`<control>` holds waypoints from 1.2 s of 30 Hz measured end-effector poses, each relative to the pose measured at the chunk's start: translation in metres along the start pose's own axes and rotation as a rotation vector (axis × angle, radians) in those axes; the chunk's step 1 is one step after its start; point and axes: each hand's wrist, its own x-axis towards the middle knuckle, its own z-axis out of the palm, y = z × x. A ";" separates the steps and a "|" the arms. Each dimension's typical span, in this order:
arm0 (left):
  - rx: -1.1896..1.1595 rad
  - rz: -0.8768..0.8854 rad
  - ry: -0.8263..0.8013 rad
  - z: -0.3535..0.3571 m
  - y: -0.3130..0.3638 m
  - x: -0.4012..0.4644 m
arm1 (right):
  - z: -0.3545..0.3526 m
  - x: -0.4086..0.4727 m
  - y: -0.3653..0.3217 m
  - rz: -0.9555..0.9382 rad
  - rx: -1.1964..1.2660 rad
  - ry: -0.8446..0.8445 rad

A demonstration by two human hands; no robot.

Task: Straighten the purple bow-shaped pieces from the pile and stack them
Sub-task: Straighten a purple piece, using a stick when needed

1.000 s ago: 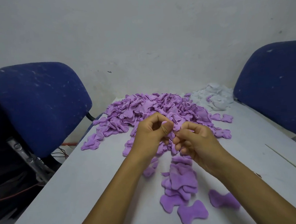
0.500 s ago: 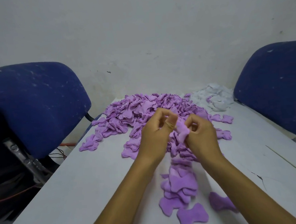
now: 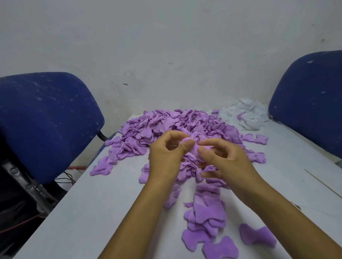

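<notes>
above the pile point(image 3: 178, 129), our left hand point(image 3: 166, 159) and right hand point(image 3: 226, 160) pinch one crumpled purple piece point(image 3: 193, 148), its axis unreadable, bare worktop point(image 3: 91, 214) open leftward.

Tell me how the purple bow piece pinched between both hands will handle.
The bow piece probably flops: it bends between the left hand and right hand. Likely light, as fingertips alone hold it. Its fuzzy look suggests it won't slip.
</notes>
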 end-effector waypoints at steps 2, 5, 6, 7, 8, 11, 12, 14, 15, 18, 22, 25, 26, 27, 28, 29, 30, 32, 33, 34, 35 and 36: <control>-0.054 -0.038 -0.049 0.000 0.002 -0.001 | 0.000 0.002 0.000 -0.079 -0.069 0.092; -0.049 -0.073 -0.120 -0.007 0.006 0.001 | -0.006 0.005 0.001 -0.138 -0.081 0.139; -0.020 -0.091 -0.144 -0.010 0.007 0.001 | -0.008 0.005 0.000 -0.155 -0.086 0.140; 0.013 -0.113 -0.180 -0.013 0.007 0.001 | -0.011 0.006 -0.001 -0.174 -0.109 0.129; 0.045 -0.137 -0.233 -0.014 0.008 0.000 | -0.012 0.006 -0.002 -0.198 -0.157 0.110; 0.096 -0.168 -0.368 -0.014 0.008 -0.004 | -0.013 0.005 -0.002 -0.279 -0.392 0.073; 0.106 -0.149 -0.373 -0.013 0.008 -0.005 | -0.013 0.004 -0.002 -0.296 -0.453 0.073; 0.116 -0.113 -0.330 -0.010 0.008 -0.005 | -0.011 0.004 -0.001 -0.300 -0.481 0.095; 0.108 -0.115 -0.298 -0.009 0.007 -0.005 | -0.010 0.003 0.000 -0.267 -0.413 0.095; -0.016 -0.222 -0.257 -0.006 0.006 -0.008 | 0.000 0.000 0.004 -0.074 -0.040 0.006; -0.210 -0.421 -0.347 -0.004 0.005 -0.007 | 0.004 0.001 0.007 -0.074 0.062 0.041; -0.278 -0.528 -0.492 -0.005 0.007 -0.007 | 0.001 0.004 0.004 -0.114 0.006 0.120; -0.304 -0.554 -0.540 -0.005 0.008 -0.009 | 0.001 0.005 0.003 -0.129 -0.016 0.131; -0.356 -0.583 -0.577 -0.005 0.010 -0.011 | 0.000 0.006 0.002 -0.142 -0.019 0.139; -0.433 -0.613 -0.603 -0.005 0.012 -0.012 | -0.001 0.007 0.000 -0.154 -0.018 0.149; -0.518 -0.639 -0.620 -0.004 0.013 -0.013 | -0.002 0.008 -0.001 -0.171 -0.017 0.153; -0.594 -0.658 -0.630 -0.003 0.013 -0.014 | -0.002 0.008 -0.003 -0.186 -0.020 0.154; -0.679 -0.674 -0.650 0.000 0.014 -0.015 | -0.002 0.008 -0.005 -0.209 -0.029 0.150; -0.686 -0.678 -0.660 0.001 0.014 -0.016 | -0.003 0.009 -0.006 -0.215 -0.034 0.157; -0.677 -0.681 -0.671 0.002 0.013 -0.016 | -0.003 0.009 -0.006 -0.217 -0.039 0.169; -0.663 -0.679 -0.684 0.002 0.012 -0.016 | -0.005 0.009 -0.006 -0.215 -0.041 0.181; -0.648 -0.675 -0.692 0.002 0.011 -0.015 | -0.006 0.010 -0.007 -0.210 -0.040 0.192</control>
